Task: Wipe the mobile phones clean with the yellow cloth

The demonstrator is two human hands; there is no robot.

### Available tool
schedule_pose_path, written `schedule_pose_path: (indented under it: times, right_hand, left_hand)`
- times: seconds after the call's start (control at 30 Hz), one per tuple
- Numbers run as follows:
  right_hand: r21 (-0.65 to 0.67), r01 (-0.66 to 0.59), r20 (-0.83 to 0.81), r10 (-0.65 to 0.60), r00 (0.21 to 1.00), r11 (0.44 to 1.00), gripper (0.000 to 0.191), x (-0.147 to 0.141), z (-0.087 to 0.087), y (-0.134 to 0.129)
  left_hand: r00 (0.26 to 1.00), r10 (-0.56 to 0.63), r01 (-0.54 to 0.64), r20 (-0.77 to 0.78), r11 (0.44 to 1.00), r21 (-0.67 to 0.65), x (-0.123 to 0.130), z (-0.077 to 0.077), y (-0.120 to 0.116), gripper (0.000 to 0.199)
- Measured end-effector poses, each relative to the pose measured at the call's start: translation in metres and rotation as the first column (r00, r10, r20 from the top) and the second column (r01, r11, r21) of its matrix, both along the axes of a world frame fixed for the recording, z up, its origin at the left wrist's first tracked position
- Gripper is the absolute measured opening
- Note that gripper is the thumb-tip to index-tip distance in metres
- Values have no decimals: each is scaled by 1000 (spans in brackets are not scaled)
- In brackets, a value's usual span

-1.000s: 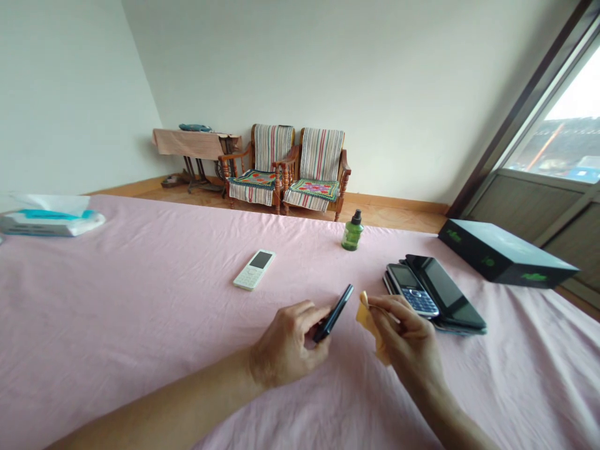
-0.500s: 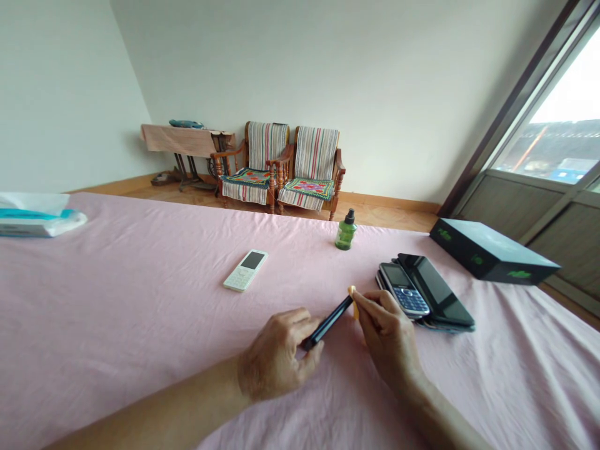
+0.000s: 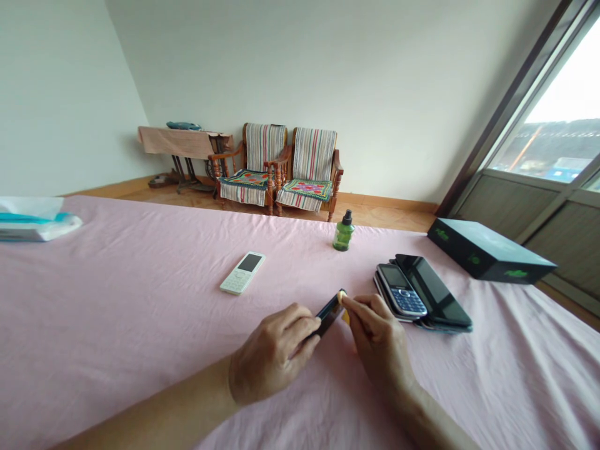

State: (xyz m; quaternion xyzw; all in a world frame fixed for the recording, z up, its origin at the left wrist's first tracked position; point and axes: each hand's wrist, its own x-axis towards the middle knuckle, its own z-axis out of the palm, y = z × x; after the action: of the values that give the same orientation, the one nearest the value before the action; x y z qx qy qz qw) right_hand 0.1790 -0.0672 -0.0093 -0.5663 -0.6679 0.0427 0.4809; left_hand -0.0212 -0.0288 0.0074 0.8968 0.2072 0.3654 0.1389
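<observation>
My left hand is closed around the lower end of a slim dark phone, which it holds tilted above the pink cloth. At the phone's far end, my right hand pinches a small yellow-orange cloth against its edge. Most of that cloth is hidden by the fingers. A white keypad phone lies on the table beyond my left hand. Right of my right hand, a dark blue keypad phone rests on other devices, beside a large black phone or tablet.
A green spray bottle stands near the far edge of the pink-covered table. A black box sits at the right, a tissue pack at the far left. Two wooden chairs stand beyond the table.
The dark phone has turned so more of its flat face shows. My right hand, with the cloth, has shifted slightly left along the phone's end. The whole view has moved a little.
</observation>
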Motion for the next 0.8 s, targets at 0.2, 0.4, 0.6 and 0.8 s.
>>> schedule_pose_path:
  times: [0.2, 0.4, 0.6, 0.8]
  right_hand:
    - [26, 65, -14, -65, 998, 998, 28, 10, 3, 4]
    - [71, -63, 44, 60, 997, 995, 35, -8, 1, -3]
    - [66, -217, 56, 214, 975, 974, 39, -25, 2, -15]
    - [53, -82, 80, 78, 994, 995, 35, -3, 2, 0]
  left_hand:
    - [998, -38, 43, -41, 991, 124, 2, 6, -7, 26]
    - [1000, 4, 1, -28, 983, 184, 2, 4, -8, 24]
    - [999, -30, 33, -18, 985, 171, 3, 4, -6, 24]
    - [1000, 2, -2, -6, 992, 126, 4, 4, -7, 24]
